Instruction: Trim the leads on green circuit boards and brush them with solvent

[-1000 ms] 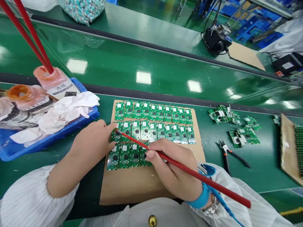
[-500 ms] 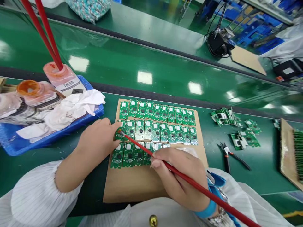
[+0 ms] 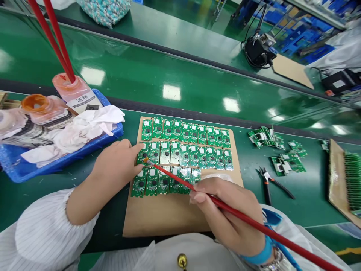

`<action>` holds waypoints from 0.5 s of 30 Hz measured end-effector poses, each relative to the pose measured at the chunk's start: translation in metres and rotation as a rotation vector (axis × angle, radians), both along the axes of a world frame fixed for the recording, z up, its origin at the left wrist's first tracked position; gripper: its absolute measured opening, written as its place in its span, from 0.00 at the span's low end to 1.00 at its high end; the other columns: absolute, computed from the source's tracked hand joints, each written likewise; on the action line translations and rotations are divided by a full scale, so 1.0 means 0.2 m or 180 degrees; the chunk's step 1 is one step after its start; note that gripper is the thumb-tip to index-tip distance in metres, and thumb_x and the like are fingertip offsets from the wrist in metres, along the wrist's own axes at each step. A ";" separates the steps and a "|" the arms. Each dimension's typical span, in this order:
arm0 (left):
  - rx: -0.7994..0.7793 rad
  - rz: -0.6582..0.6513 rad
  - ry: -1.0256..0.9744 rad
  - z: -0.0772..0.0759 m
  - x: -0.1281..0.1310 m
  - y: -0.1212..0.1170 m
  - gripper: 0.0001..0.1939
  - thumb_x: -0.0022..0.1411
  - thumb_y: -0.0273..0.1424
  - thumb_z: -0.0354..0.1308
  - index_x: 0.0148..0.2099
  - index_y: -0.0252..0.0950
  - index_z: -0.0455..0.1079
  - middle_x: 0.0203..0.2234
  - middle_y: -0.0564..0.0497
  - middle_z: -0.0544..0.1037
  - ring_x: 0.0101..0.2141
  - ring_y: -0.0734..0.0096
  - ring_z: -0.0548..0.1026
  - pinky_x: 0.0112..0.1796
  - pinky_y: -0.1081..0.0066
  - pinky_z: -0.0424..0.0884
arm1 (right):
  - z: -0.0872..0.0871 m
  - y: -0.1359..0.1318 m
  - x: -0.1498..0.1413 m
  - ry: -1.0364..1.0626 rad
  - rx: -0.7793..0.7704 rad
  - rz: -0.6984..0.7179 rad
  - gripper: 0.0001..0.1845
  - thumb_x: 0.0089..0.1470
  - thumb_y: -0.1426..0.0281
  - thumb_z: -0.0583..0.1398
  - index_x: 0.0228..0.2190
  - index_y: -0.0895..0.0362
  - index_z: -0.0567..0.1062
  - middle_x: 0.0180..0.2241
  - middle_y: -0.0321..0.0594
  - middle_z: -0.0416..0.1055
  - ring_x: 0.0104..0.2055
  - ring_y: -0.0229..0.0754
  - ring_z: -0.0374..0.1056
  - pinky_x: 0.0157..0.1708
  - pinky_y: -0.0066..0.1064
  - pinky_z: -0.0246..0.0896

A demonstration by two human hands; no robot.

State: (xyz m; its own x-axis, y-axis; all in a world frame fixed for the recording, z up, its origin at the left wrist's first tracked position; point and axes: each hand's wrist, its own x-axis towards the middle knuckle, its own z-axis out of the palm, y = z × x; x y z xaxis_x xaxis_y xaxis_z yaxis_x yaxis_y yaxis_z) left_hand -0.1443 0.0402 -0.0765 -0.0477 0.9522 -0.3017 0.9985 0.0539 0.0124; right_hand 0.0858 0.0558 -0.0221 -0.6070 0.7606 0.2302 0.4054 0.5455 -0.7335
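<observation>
Left hand [image 3: 115,165]: not grasping, fingers extended, tips pressing the first green circuit board [image 3: 142,155] of the middle row, at the array's left edge. Right hand [image 3: 225,214]: fingers pinch a red-handled brush [image 3: 239,210], its orange-tipped bristles [image 3: 146,160] resting on that same board. Boards lie in three rows on a cardboard sheet [image 3: 180,218] on the bench [image 3: 310,207]. Left of the sheet: blue tray [image 3: 64,160] holding white rags [image 3: 84,131] and pink bottles [image 3: 45,113]. Right: side cutters [image 3: 265,188].
</observation>
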 end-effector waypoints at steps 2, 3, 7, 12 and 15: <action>0.0127 -0.0066 -0.0059 0.02 0.00 -0.05 0.22 0.55 0.35 0.56 0.53 0.38 0.68 0.31 0.47 0.72 0.32 0.58 0.73 0.29 0.67 0.64 | 0.03 -0.02 0.04 0.0039 0.0003 -0.0048 0.06 0.56 0.74 0.55 0.27 0.56 0.69 0.21 0.34 0.70 0.23 0.32 0.66 0.23 0.22 0.60; 0.0175 -0.0123 -0.0091 0.04 -0.01 -0.08 0.22 0.55 0.35 0.57 0.53 0.39 0.69 0.30 0.48 0.72 0.31 0.59 0.72 0.29 0.67 0.63 | 0.04 -0.03 0.06 0.0043 0.0024 -0.0063 0.06 0.55 0.74 0.56 0.27 0.56 0.69 0.21 0.34 0.70 0.23 0.32 0.67 0.24 0.22 0.61; -0.0044 -0.0299 -0.0199 0.06 -0.01 -0.22 0.24 0.52 0.35 0.60 0.53 0.42 0.70 0.28 0.50 0.71 0.29 0.60 0.72 0.29 0.65 0.64 | 0.06 -0.10 0.11 -0.0099 -0.0115 0.0063 0.06 0.54 0.76 0.55 0.28 0.55 0.69 0.21 0.33 0.70 0.22 0.31 0.67 0.23 0.21 0.62; -0.0289 -0.0179 -0.0378 0.00 0.00 -0.28 0.25 0.53 0.36 0.60 0.55 0.44 0.68 0.30 0.49 0.72 0.31 0.59 0.72 0.29 0.66 0.63 | 0.01 -0.19 0.07 -0.0061 -0.0291 -0.0033 0.07 0.56 0.75 0.55 0.27 0.56 0.69 0.19 0.34 0.69 0.20 0.32 0.66 0.20 0.22 0.60; -0.0286 -0.0212 -0.0401 -0.03 0.00 -0.27 0.24 0.53 0.37 0.59 0.54 0.44 0.69 0.31 0.49 0.72 0.31 0.58 0.72 0.29 0.66 0.62 | -0.02 -0.23 0.03 -0.0018 -0.0287 -0.0123 0.08 0.56 0.75 0.55 0.26 0.56 0.69 0.21 0.34 0.70 0.22 0.32 0.67 0.21 0.22 0.61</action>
State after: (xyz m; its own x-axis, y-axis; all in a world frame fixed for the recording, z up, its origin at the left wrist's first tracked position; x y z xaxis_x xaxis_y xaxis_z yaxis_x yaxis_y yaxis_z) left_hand -0.1443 -0.0132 -0.0831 0.0583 0.9210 -0.3853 0.9907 -0.0059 0.1358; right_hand 0.0924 0.0095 -0.0265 -0.5778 0.8010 0.1565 0.4290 0.4612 -0.7767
